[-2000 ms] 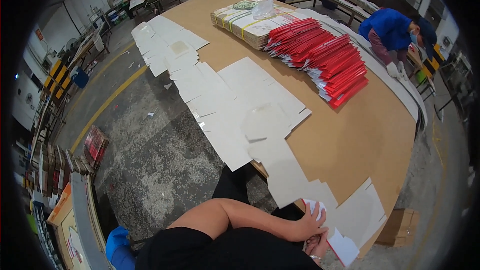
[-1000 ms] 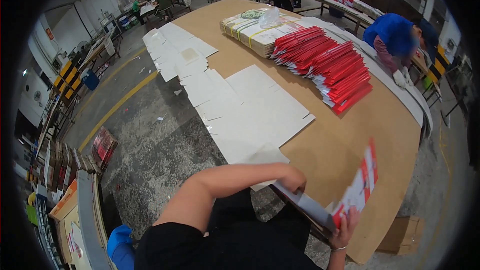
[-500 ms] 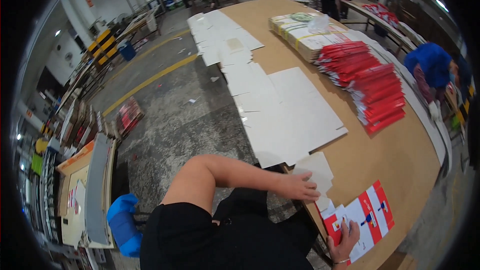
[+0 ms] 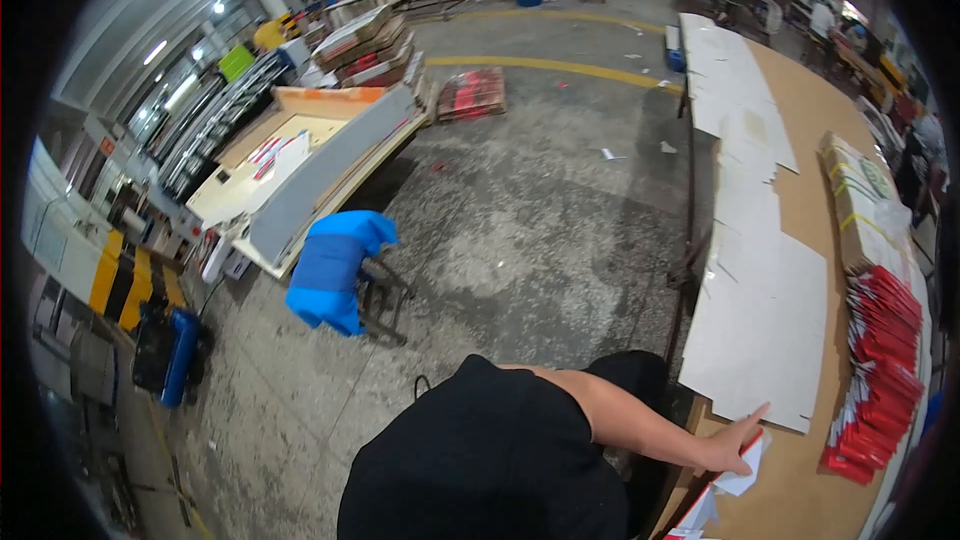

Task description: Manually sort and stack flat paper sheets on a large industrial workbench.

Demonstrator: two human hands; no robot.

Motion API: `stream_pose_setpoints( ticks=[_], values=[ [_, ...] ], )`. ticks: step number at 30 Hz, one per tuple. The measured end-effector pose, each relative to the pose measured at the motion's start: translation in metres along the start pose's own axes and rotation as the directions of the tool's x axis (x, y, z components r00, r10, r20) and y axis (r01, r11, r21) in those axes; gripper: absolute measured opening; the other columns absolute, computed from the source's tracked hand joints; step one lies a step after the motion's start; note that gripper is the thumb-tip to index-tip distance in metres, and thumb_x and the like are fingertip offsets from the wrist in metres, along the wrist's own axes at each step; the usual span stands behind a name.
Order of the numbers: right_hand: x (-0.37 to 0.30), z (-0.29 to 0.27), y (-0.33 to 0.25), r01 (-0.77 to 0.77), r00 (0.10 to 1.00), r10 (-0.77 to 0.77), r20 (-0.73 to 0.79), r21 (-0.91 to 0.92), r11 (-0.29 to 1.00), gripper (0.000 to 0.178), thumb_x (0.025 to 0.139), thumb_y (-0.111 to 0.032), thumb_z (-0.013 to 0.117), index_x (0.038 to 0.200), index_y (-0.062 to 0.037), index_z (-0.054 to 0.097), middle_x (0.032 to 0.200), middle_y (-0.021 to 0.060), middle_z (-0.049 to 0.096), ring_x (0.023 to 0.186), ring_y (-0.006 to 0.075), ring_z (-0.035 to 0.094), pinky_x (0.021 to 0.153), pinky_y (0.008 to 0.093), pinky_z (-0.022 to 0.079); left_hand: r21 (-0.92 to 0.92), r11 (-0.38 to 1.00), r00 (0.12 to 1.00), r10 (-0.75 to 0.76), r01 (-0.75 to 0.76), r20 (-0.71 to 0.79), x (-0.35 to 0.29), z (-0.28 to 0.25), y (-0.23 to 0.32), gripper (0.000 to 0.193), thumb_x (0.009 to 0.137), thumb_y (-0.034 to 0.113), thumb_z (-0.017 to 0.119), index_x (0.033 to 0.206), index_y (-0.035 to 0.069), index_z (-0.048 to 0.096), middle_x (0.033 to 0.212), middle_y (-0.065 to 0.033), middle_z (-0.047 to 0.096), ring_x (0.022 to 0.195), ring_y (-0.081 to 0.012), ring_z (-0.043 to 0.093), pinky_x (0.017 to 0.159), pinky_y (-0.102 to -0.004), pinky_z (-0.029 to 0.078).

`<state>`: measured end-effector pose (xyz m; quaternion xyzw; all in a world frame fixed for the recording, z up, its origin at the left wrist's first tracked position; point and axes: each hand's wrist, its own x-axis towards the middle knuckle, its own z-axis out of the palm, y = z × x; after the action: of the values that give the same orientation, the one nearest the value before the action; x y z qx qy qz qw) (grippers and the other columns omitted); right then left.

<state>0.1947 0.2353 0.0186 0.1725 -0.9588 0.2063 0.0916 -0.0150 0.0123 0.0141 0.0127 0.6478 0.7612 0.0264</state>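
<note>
My left hand is at the table's near edge, one finger stretched out toward the white sheets. Its other fingers are curled at the upper end of a red-and-white printed card, gripping its edge. The card is tilted, with its red edge running down toward the bottom of the view, where the rest is cut off. My right hand is out of view. Just beyond my left hand lie large flat white cardboard sheets, overlapping along the brown tabletop.
Red-and-white folded packs lie fanned at the table's right side, behind a strapped stack of cardboard. A blue-covered stool stands on the floor at left, near a grey-sided bench. People sit at far tables.
The view has swung left, so the table now sits at the right edge. My right hand has gone out of view. My left hand has moved from a white flap to the card's edge.
</note>
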Motion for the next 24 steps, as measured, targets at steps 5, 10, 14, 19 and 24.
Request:
stream_pose_setpoints(
  ticks=[5,10,14,19,24],
  values=[
    [0.010,0.027,-0.010,0.002,0.999,0.006,-0.037,0.205,0.979,0.060,0.092,-0.040,0.064,0.135,0.0004,0.055,0.137,0.0290,0.050,0.124,0.0487,0.049,0.104,0.0578,0.039,-0.047,0.979,0.958,-0.181,0.196,0.223,-0.004,-0.009,-0.034,0.077,0.084,0.010,0.063,0.153,0.008,0.030,0.116,-0.0228,0.062,0.107,-0.0281,0.061,0.096,-0.0374,0.046],
    [-0.019,0.026,-0.021,-0.103,0.988,0.129,-0.087,0.252,0.962,0.048,0.095,-0.027,0.058,0.137,-0.0024,0.054,0.144,0.0289,0.044,0.131,0.0483,0.042,0.109,0.0576,0.032,-0.226,0.834,0.782,0.550,-0.503,0.293,-0.015,0.001,-0.079,0.060,0.096,0.026,0.056,0.150,0.010,0.039,0.151,-0.0221,0.039,0.140,-0.0328,0.038,0.114,-0.0448,0.030],
    [0.001,0.029,-0.023,-0.126,0.992,0.126,0.010,-0.005,0.992,0.050,0.083,-0.006,0.067,0.132,-0.0167,0.062,0.146,0.0272,0.043,0.135,0.0479,0.039,0.114,0.0576,0.026,0.105,0.532,0.301,0.298,-0.840,0.906,-0.008,-0.028,-0.041,0.071,0.072,0.014,0.073,0.140,0.028,0.057,0.149,-0.0268,0.036,0.139,-0.0464,0.033,0.115,-0.0551,0.025],
    [0.009,0.006,-0.035,-0.218,0.971,0.225,0.078,-0.097,0.971,0.055,0.083,-0.017,0.068,0.134,-0.0346,0.059,0.154,0.0182,0.035,0.141,0.0476,0.029,0.113,0.0638,0.021,0.134,0.400,0.190,0.103,-0.907,0.976,-0.007,-0.028,-0.002,0.064,0.083,0.035,0.066,0.145,0.027,0.048,0.153,-0.0237,0.031,0.142,-0.0479,0.025,0.117,-0.0598,0.014],
    [-0.014,-0.001,-0.037,-0.239,0.960,0.255,0.116,-0.136,0.961,0.057,0.082,-0.020,0.069,0.133,-0.0417,0.058,0.154,0.0141,0.036,0.143,0.0458,0.026,0.113,0.0655,0.019,0.252,0.256,0.274,0.053,-0.933,0.960,-0.031,-0.004,-0.013,0.053,0.093,0.041,0.056,0.143,0.027,0.049,0.154,-0.0212,0.032,0.141,-0.0459,0.025,0.115,-0.0629,0.014]
  ],
)
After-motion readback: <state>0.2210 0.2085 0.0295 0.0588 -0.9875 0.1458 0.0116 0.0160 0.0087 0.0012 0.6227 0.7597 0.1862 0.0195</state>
